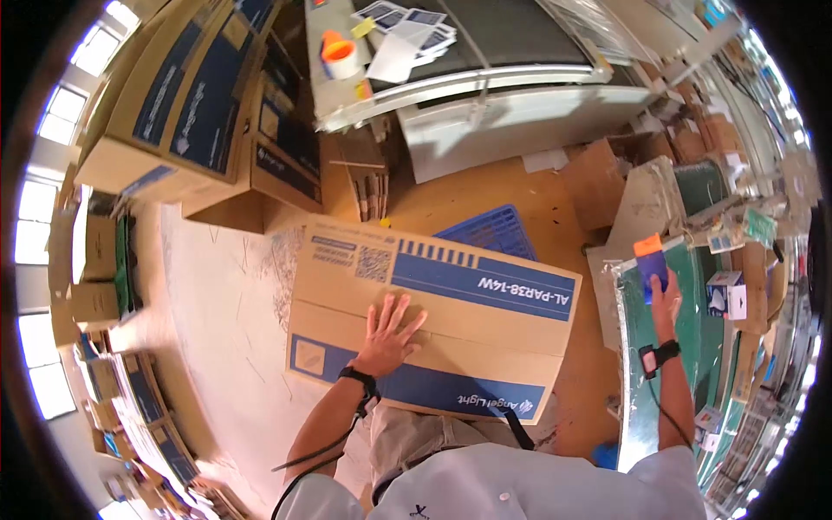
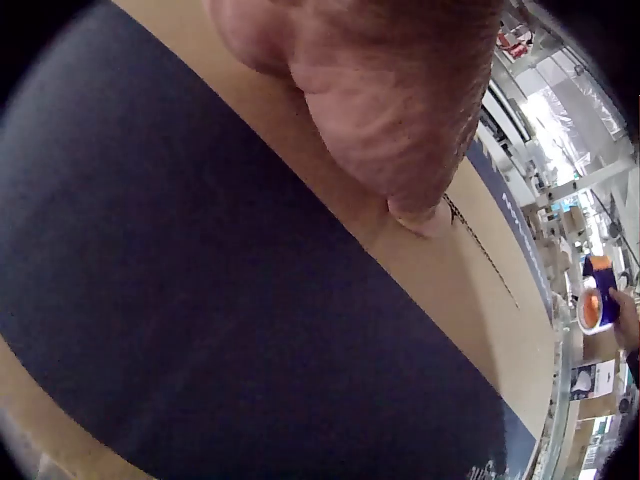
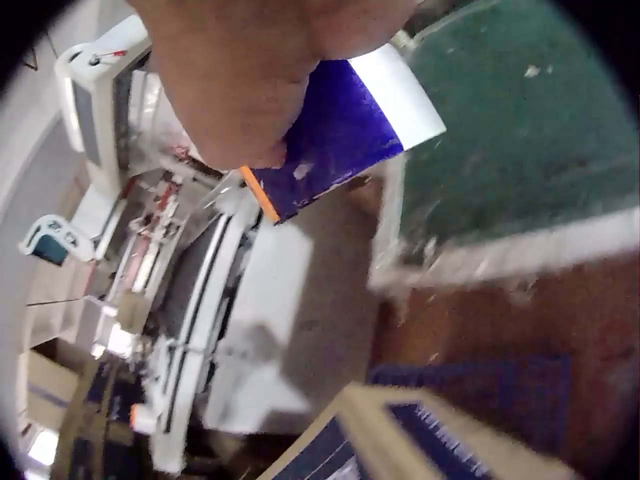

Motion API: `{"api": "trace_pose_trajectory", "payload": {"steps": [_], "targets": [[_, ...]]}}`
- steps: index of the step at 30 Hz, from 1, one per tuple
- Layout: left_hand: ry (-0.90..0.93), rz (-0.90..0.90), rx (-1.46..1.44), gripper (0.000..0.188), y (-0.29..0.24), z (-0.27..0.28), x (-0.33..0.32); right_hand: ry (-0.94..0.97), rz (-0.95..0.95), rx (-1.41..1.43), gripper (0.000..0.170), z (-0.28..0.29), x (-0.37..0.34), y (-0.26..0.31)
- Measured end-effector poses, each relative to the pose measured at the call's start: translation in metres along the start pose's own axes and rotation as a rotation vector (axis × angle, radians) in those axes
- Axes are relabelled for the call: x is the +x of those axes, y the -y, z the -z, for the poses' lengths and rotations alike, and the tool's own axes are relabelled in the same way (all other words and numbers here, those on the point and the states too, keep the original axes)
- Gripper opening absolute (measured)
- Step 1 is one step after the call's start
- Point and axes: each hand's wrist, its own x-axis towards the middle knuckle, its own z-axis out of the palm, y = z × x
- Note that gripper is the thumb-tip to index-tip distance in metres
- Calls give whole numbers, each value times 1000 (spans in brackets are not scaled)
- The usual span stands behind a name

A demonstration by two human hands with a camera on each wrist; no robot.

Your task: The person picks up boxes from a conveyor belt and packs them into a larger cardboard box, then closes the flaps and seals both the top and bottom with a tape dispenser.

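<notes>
A large brown carton point(image 1: 485, 334) with blue printed bands lies in front of the person. Spread fingers of the left hand point(image 1: 386, 340) rest on its top, over the closed seam. The left wrist view shows that palm point(image 2: 390, 110) close against the cardboard. Out to the right, the right hand point(image 1: 666, 305) holds a small purple box point(image 1: 652, 267) with an orange end above the green-topped table point(image 1: 685, 347). In the right wrist view, fingers grip the purple box point(image 3: 335, 135), whose far side has a white band.
Stacked cartons point(image 1: 182, 95) stand at the back left. A conveyor bench point(image 1: 520, 43) at the back carries papers and orange-and-white tape rolls. A blue crate point(image 1: 494, 230) is behind the carton. A small white box point(image 1: 726, 295) stands on the right table.
</notes>
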Motion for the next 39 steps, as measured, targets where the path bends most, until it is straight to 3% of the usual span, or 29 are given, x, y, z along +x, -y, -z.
{"api": "trace_pose_trajectory", "payload": {"steps": [1, 2, 3, 4, 5, 7, 8, 10, 11, 17, 21, 24, 25, 27, 30, 31, 34, 37, 39], "targets": [[-10, -1, -15, 87, 0, 1, 1, 39, -30, 171, 49, -9, -9, 64], [-23, -5, -28, 87, 0, 2, 0, 45, 41, 212, 61, -18, -20, 140], [-60, -18, -27, 87, 2, -3, -1, 168, 129, 387, 74, -32, -32, 195], [-76, -16, -63, 84, 3, -6, -2, 248, 137, 353, 81, -48, -47, 265], [-90, -19, -101, 82, 3, -8, -3, 335, 312, 333, 81, -56, -63, 322], [-176, -28, -72, 69, -3, 3, -5, 542, 416, 512, 80, -112, -102, 397], [-251, 36, -624, 66, -6, -11, -4, 574, 571, 496, 81, -135, -121, 433], [-288, -40, -597, 61, -1, -17, -11, 779, 703, 370, 83, -170, -164, 526], [-269, -72, -514, 59, 2, -22, -9, 780, 701, 320, 83, -184, -177, 544], [-240, -187, -537, 44, 6, -44, -4, 704, 765, 54, 86, -243, -203, 549], [-230, -342, -707, 35, 18, -29, -49, 672, 915, 168, 87, -248, -194, 527], [-511, -23, -953, 11, 52, 23, -109, 665, 934, 203, 91, -249, -192, 508], [-549, 264, -1203, 15, 64, 28, -123, 665, 937, 226, 92, -251, -191, 502], [-655, 583, -1498, 22, 105, 34, -120, 681, 918, 264, 90, -251, -193, 492], [-564, 655, -1885, 26, 119, 70, -91, 715, 880, 273, 87, -251, -193, 488], [-476, 543, -1863, 29, 121, 80, -90, 721, 883, 254, 87, -250, -192, 491], [-277, 444, -1498, 30, 123, 96, -77, 736, 864, 181, 87, -246, -192, 499], [-257, 484, -1143, 31, 123, 113, -71, 742, 814, 108, 87, -239, -197, 519], [-264, 479, -1147, 28, 134, 96, -68, 751, 796, 108, 87, -239, -196, 525]]}}
